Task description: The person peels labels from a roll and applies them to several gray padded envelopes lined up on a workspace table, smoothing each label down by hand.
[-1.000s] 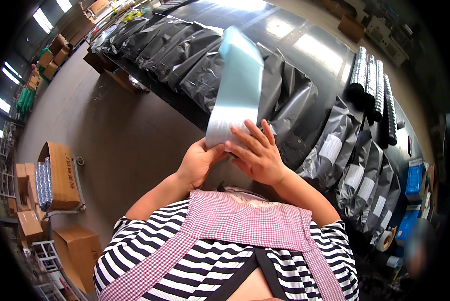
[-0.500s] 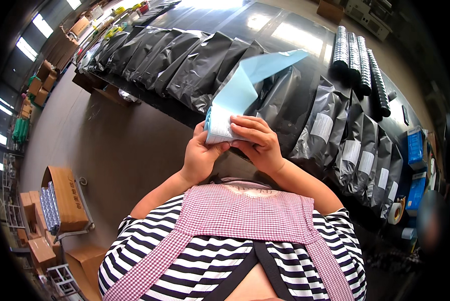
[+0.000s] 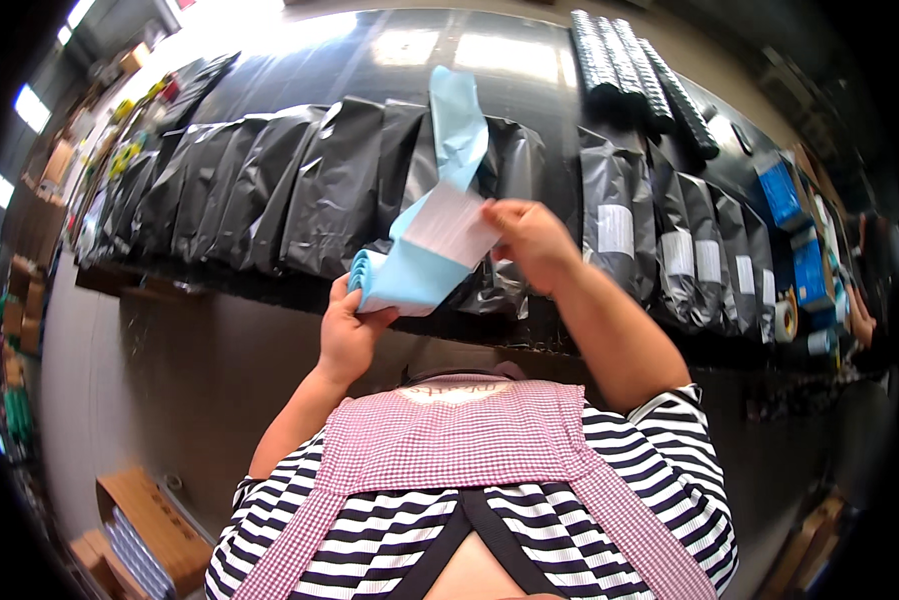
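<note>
One pale blue roll (image 3: pixel 414 275) is slanting at the centre of the frame, its coiled end sitting in the left hand (image 3: pixel 347 338), fingers and thumb gripping it. One label (image 3: pixel 453 226), white, is lying across its strip (image 3: pixel 457 115); the right hand (image 3: pixel 531 240) is pinching the label's right end. How much is lifting free, I cannot tell. Dark grey bags (image 3: pixel 334 190) are lining the table (image 3: pixel 289 65), left to right. Black tubes (image 3: pixel 624 70) are lying upper right; a brown carton (image 3: pixel 159 505) is standing lower left.
</note>
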`<state>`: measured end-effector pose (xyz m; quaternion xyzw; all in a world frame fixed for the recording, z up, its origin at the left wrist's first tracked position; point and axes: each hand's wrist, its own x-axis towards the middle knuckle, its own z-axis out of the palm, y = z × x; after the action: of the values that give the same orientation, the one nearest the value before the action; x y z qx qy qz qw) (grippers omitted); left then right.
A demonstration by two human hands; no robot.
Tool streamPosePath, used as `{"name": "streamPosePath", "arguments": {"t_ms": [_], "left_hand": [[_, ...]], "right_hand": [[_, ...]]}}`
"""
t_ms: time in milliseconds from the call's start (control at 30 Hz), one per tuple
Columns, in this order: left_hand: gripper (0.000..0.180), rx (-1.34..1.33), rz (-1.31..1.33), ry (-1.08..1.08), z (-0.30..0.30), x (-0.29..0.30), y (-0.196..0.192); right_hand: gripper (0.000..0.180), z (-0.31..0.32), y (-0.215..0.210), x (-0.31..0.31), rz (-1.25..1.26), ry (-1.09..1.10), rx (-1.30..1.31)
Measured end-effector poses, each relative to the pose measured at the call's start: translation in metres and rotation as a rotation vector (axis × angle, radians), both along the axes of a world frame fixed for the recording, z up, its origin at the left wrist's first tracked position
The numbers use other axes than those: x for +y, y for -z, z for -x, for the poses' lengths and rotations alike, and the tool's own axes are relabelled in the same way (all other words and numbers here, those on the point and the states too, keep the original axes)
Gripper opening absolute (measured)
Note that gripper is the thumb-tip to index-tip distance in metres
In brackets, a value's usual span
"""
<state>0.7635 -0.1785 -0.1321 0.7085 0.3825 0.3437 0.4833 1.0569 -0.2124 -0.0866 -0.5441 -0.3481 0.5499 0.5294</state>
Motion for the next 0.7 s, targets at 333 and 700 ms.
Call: {"name": "streamPosePath", "arguments": {"t_ms": [333, 700], "left_hand": [[0.041, -0.909, 0.804, 0.036, -0.018, 0.072, 0.020], [0.044, -0.836, 1.009, 0.220, -0.190, 0.037, 0.082]], "right_hand": [[0.040, -0.078, 0.021, -0.028, -0.735, 0.747, 0.082], [0.073, -0.035, 0.123, -0.006, -0.283, 0.409, 0.890]]}}
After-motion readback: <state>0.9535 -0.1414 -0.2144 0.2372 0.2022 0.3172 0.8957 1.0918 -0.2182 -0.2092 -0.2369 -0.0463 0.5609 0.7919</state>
